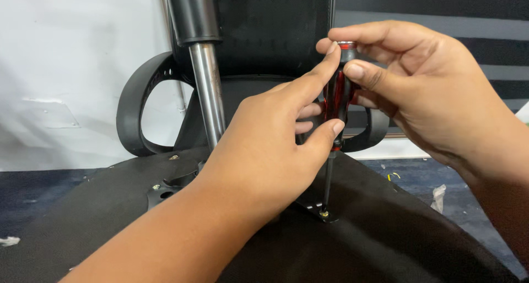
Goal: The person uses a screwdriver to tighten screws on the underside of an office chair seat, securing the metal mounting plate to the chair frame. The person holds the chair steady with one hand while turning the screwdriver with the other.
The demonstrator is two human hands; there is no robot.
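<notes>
1. We saw a screwdriver (337, 98) with a red-and-black handle and a silver cap standing nearly upright over the upturned underside of a black office chair seat (386, 233).
2. Its thin shaft ran down to a brass-coloured screw (324, 213), the tip resting on the screw's head at a corner of the black metal mounting plate (308, 206).
3. Our left hand (270, 145) was partly closed around the handle: the forefinger reached up to the cap, the thumb pressed the lower part of the grip, and the other fingers curled behind it.
4. Our right hand (419, 90) pinched the top of the handle, thumb across the front just under the cap and forefinger bent over the cap, the remaining fingers loosely folded behind.
5. To the left of the hands, the chair's gas cylinder (206, 79), black above and shiny steel below, rose from the plate.
6. Behind it we saw a curved black armrest (135, 107) and the mesh backrest (264, 30).
7. Farther off were a white wall (71, 68) and dark blue floor (33, 189) with small scraps.
</notes>
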